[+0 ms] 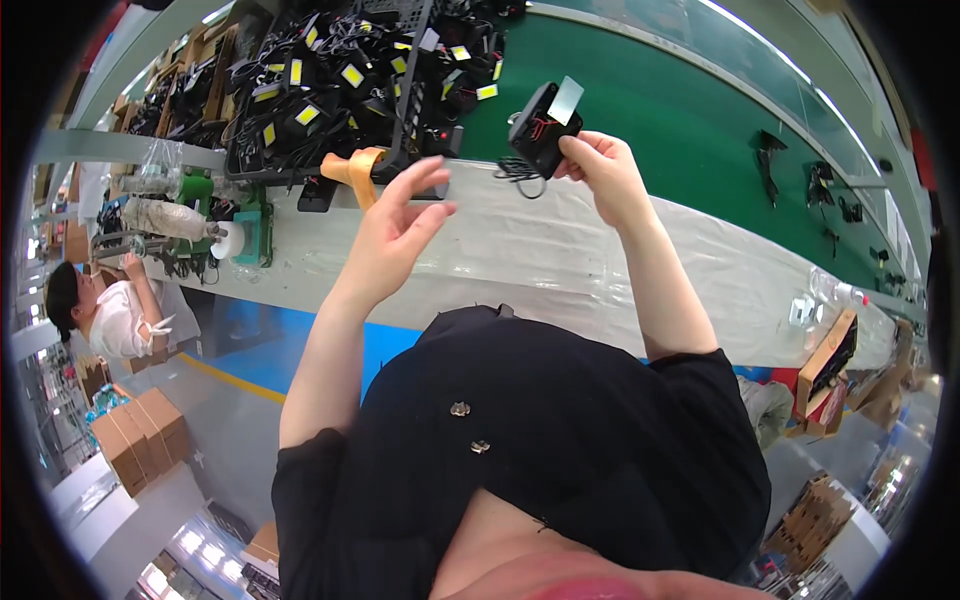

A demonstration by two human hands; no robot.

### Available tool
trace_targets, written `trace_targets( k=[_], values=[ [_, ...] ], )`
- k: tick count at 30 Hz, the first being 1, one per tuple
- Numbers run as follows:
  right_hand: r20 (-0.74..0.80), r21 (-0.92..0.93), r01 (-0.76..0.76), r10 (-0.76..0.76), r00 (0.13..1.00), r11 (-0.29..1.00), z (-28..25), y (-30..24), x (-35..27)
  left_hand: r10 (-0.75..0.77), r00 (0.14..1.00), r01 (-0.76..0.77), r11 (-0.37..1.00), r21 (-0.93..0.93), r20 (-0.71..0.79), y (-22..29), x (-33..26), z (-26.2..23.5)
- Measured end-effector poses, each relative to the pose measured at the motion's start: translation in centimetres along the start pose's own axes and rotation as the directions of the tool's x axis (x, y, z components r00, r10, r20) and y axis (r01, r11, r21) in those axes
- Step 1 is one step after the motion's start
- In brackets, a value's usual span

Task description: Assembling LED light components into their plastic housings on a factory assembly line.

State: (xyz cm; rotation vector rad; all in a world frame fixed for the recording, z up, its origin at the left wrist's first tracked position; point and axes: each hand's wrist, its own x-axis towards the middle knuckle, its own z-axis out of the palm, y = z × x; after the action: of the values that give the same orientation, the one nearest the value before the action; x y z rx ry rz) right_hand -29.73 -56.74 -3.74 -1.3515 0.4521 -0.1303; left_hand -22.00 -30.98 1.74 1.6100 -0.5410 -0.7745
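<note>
My right hand (605, 175) grips a small black electronic housing (538, 135) above the far side of the bench. Red wires show on the housing, and a pale flat plate (566, 100) sticks up from it. A coiled black cable (520, 173) hangs at its lower left. My left hand (400, 225) is open in the air, fingers apart, with nothing in it. Close to its fingertips is an orange, looped, handle-like thing (352, 170) at the crate's near edge; its kind is unclear. A black device with a small red light (443, 135) lies just beyond.
A black plastic crate (408, 90) is heaped with black cabled units bearing yellow labels. A green belt (660, 110) runs beyond the pale bench cover (500, 240), with several black parts (820, 185) at right. Green equipment (255, 230) stands at left, near another person (120, 315).
</note>
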Motion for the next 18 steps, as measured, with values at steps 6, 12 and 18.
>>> trace_targets(
  k=[6, 12, 18],
  values=[
    [0.095, 0.211, 0.126, -0.149, 0.984, 0.969, 2.6, -3.7, -8.5, 0.162, 0.986, -0.152, 0.954, -0.258, 0.021, 4.3, 0.5, 7.6],
    [-0.091, -0.178, 0.507, -0.527, 0.845, 0.843, 0.2, -5.6, -12.8, 0.074, 0.997, -0.073, 0.955, -0.287, -0.006, 6.7, -2.6, 9.4],
    [0.178, -0.522, 0.683, -0.718, 0.673, 0.51, 0.4, -9.4, -15.9, 0.068, 0.993, -0.079, 0.991, -0.113, -0.095, 8.1, -5.4, 10.5]
  ],
)
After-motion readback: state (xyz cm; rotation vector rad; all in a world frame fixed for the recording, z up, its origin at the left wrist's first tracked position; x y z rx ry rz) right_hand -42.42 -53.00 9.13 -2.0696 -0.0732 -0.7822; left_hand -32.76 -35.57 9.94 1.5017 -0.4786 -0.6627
